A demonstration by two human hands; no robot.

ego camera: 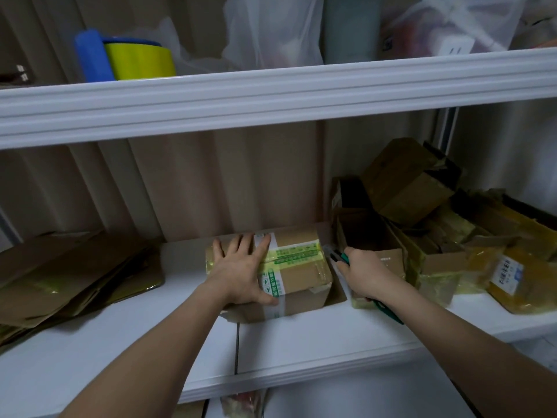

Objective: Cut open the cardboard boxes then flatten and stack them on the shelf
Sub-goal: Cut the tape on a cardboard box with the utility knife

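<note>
A taped brown cardboard box [301,276] with green-and-white printed tape stands on the white shelf [301,342]. My left hand [241,267] lies flat on its top with the fingers spread, pressing it down. My right hand [361,273] grips a green-handled cutter [339,257], whose tip touches the box's right end near the top edge. Flattened cardboard [69,273] lies stacked at the shelf's left.
Several opened, crumpled boxes [422,206] with yellowish tape are piled at the right of the shelf. The upper shelf [271,95] carries a blue tape dispenser with a yellow roll [129,58] and plastic bags [271,31]. A corrugated wall stands behind.
</note>
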